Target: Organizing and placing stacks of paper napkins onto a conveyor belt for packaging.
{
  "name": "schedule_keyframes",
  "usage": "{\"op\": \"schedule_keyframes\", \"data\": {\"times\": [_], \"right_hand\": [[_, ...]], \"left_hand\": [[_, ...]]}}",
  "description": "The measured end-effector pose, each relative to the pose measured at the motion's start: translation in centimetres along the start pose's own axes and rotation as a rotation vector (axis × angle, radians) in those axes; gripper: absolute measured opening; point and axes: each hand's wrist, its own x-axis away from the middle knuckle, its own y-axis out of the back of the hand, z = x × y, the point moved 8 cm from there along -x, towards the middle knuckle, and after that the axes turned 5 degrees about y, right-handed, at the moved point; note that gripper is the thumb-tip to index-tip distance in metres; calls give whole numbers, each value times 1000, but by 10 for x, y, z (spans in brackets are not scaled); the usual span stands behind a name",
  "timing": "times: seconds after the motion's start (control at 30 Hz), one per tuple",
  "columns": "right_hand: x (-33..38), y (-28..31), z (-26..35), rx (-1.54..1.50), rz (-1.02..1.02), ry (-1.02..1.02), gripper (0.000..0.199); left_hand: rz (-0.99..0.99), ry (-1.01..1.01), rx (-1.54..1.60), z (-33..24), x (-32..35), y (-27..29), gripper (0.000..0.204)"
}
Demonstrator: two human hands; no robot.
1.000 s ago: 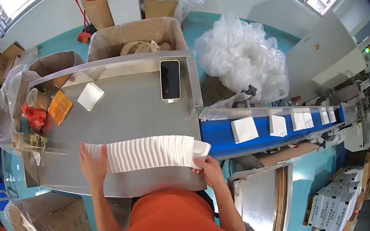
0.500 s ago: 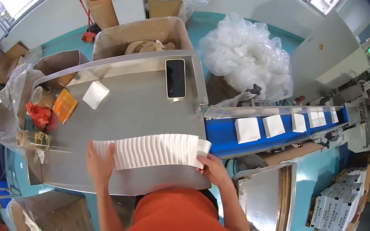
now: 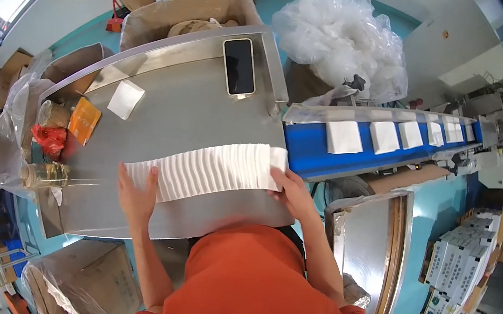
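One long row of white packets (image 3: 210, 174) lies across the near part of the steel table (image 3: 175, 108).
The left hand (image 3: 138, 196) straddles its 9 o'clock end, thumb and fingers set wide with packets between them; whether they squeeze, I cannot tell. The right hand (image 3: 294, 195) pinches the 3 o'clock end narrowly. The row looks light, soft and easily creased, and would probably buckle or fan apart mid-length, so gentle inward pressure at both ends seems the surest hold. From its middle, grey steel stretches to the phone (image 3: 239, 66) at 12 o'clock and the loose white packet (image 3: 126, 99) at 10. The table's edge is just beside the 3 o'clock end, with the blue conveyor (image 3: 309, 160) beyond, toward 2; the orange-red shirt (image 3: 258, 293) crowds 6 o'clock.
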Motion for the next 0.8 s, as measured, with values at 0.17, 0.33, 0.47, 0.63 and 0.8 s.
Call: {"op": "schedule_keyframes", "data": {"times": [0.17, 0.33, 0.47, 0.63, 0.8], "right_hand": [[-6, 29, 12, -345, -166, 237, 34], [9, -25, 51, 609, -165, 470, 60], [-2, -15, 7, -185, -20, 57, 48], [-5, 25, -6, -209, -34, 116, 27], [-3, 11, 28, 230, -207, 368, 54]], "left_hand": [[56, -14, 34, -12, 5, 0, 90], [79, -81, 54, -7, 4, -12, 89], [59, 17, 50, -11, 8, -2, 89], [43, -10, 35, -12, 5, -3, 89], [129, -32, 39, -26, 12, -10, 89]]}}
